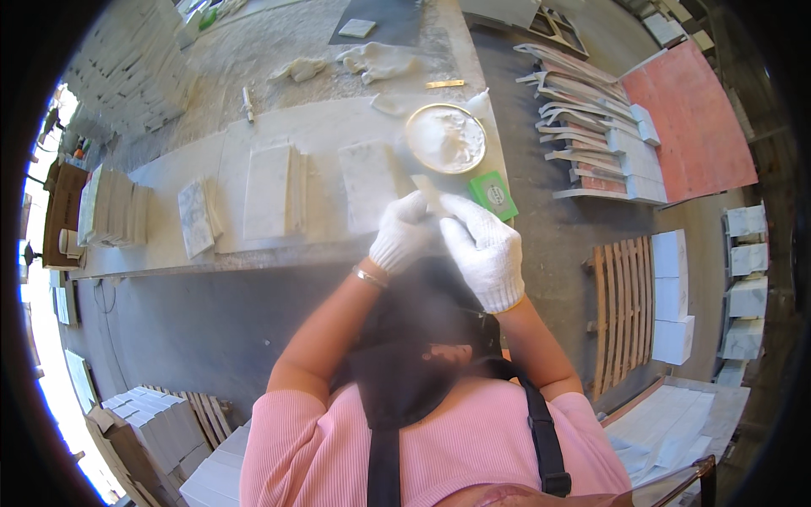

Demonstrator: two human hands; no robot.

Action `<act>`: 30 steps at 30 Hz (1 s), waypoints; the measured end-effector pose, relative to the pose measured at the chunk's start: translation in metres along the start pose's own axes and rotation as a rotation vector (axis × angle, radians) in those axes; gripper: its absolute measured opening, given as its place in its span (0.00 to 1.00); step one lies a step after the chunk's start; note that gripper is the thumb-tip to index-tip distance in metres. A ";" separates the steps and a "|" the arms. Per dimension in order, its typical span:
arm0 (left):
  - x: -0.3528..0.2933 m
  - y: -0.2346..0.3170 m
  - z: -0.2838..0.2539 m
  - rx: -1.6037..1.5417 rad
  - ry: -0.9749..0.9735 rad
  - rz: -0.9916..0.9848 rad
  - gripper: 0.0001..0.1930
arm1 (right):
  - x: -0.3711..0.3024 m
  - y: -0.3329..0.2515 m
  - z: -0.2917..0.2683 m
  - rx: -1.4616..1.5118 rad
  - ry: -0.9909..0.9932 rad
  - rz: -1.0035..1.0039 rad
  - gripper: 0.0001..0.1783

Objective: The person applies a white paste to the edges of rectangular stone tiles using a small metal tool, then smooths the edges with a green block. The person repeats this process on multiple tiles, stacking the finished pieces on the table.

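White knitted gloves cover both my hands, which meet over the near edge of the dusty worktable. A small flat pale piece (427,193), its exact kind unclear, sticks up between them. My left hand (400,233) pinches at its left side, with the fingertips partly hidden. My right hand (485,249) has its fingers closed on the piece's lower end. Just beyond them stands a round tub (446,139) of white paste or powder. Beside my right hand lies a green square box (493,196). A pale marble tile (369,182) rests left of the tub.
More tiles stand in stacks (272,191) along the table (321,247). Crumpled gloves (380,61) and a yellow strip (445,84) lie farther back. Off the table's right side are a wooden pallet (623,313), a rack of slats (583,127) and a red board (697,127).
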State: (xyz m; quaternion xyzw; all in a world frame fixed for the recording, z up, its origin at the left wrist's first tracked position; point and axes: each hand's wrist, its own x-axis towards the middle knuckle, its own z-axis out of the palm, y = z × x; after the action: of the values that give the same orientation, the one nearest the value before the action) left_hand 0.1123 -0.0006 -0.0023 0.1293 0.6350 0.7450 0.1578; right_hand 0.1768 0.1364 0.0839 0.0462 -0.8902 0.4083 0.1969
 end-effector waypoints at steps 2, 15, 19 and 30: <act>-0.003 -0.003 -0.001 -0.203 -0.004 -0.004 0.17 | 0.003 -0.001 0.010 -0.046 -0.026 -0.104 0.16; 0.005 0.028 0.000 -0.260 -0.035 -0.107 0.18 | 0.040 0.081 -0.055 0.021 0.081 0.322 0.16; -0.004 0.048 -0.005 -0.275 -0.048 -0.169 0.20 | 0.073 0.114 -0.040 -0.294 -0.072 0.257 0.15; -0.029 0.049 -0.012 -0.264 0.080 -0.223 0.20 | 0.070 0.091 -0.023 -0.493 -0.037 -0.002 0.16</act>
State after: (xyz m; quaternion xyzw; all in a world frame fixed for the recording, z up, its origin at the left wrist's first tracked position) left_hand 0.1310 -0.0306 0.0443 0.0065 0.5478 0.8044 0.2299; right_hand 0.0972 0.2193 0.0598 0.0054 -0.9663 0.1777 0.1862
